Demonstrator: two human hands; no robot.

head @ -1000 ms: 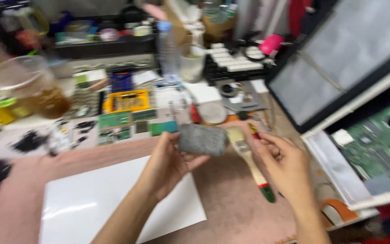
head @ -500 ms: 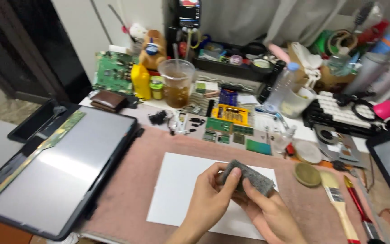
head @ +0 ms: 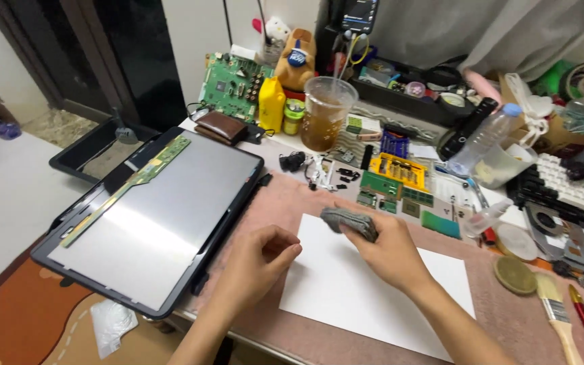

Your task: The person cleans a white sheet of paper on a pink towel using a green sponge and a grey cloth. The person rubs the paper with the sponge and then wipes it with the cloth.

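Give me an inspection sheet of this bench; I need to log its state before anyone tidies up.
Surface: pink mat under a white sheet.
Job's things: grey cloth at the sheet's top edge.
Clutter: large flat screen panel, green circuit boards, cup of brown drink, brush, keyboard.
Hands: right hand in a grip on the cloth; left hand curled, empty, over the sheet's edge.
Cables: black cable beside the wallet.
Surroundings: orange rug, curtain.
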